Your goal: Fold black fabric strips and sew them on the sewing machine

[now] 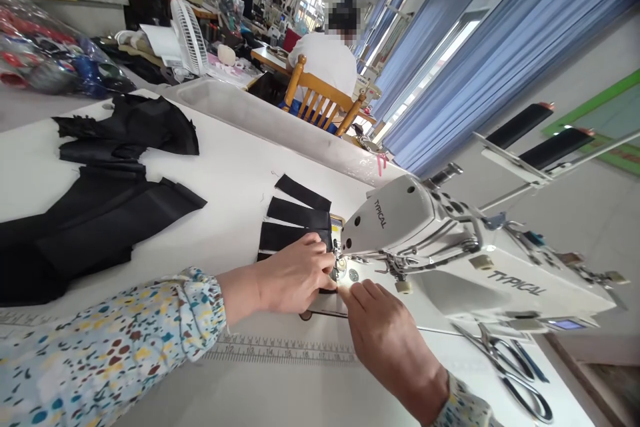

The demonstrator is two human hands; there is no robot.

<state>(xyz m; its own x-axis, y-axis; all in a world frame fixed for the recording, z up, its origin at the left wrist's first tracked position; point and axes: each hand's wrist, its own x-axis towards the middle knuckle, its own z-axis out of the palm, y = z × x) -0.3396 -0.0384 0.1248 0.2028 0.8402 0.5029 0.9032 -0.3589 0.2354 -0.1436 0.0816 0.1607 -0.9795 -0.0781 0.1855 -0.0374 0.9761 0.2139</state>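
Observation:
My left hand has its fingers curled down on a piece of black fabric at the needle area of the white sewing machine. Close beside it, my right hand pinches at the near edge of that fabric, its fingertips almost meeting the left ones. The fabric is mostly covered by my hands. Several black fabric strips fan out on the table just beyond my left hand, their right ends near the presser foot.
Larger black fabric pieces lie at the left. Scissors rest at the right below the machine. A ruler scale runs along the near side. Black thread cones stand behind. A person in white sits ahead on a wooden chair.

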